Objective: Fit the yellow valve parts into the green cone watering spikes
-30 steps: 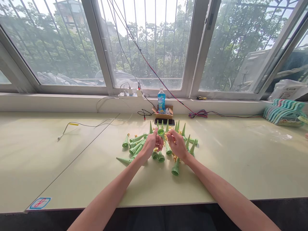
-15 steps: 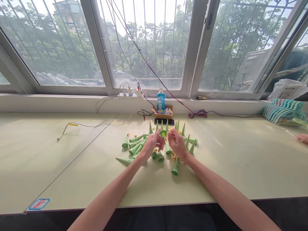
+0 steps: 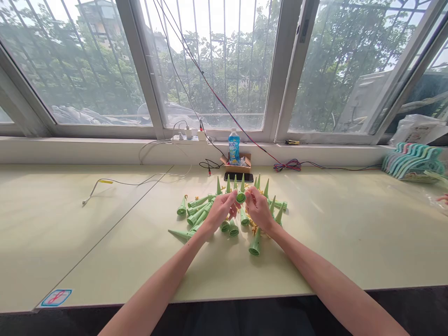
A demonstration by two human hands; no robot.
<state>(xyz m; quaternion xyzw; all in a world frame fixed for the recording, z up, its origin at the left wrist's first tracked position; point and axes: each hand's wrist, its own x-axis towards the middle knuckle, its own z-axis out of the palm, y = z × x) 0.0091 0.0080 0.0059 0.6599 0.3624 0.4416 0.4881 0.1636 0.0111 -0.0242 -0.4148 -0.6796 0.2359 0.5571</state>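
My left hand [image 3: 222,208] is closed around a hollow green plastic watering spike [image 3: 241,198], its round open end facing me. Right beside that spike, my right hand [image 3: 258,207] pinches at its side; whatever is between the fingertips is too small to make out. Below and around both hands lie more green spikes, such as one on its side [image 3: 255,243] with a threaded mouth. Several others stand point up behind the hands, one at the right [image 3: 279,213]. Small yellow plastic pieces [image 3: 254,230] are scattered among them, partly hidden by my right hand.
Behind the spikes lies a dark phone [image 3: 238,177], then a small cardboard box [image 3: 238,168] and a blue-labelled bottle [image 3: 234,147]. Cables [image 3: 287,165] run along the back. Pastel hangers [image 3: 413,161] are stacked far right, near another person's hand [image 3: 443,199].
The held spike has shifted slightly right and down, its open end tilting. Both hands stay close together. At the far right, the other person's hand has moved toward the edge of view.
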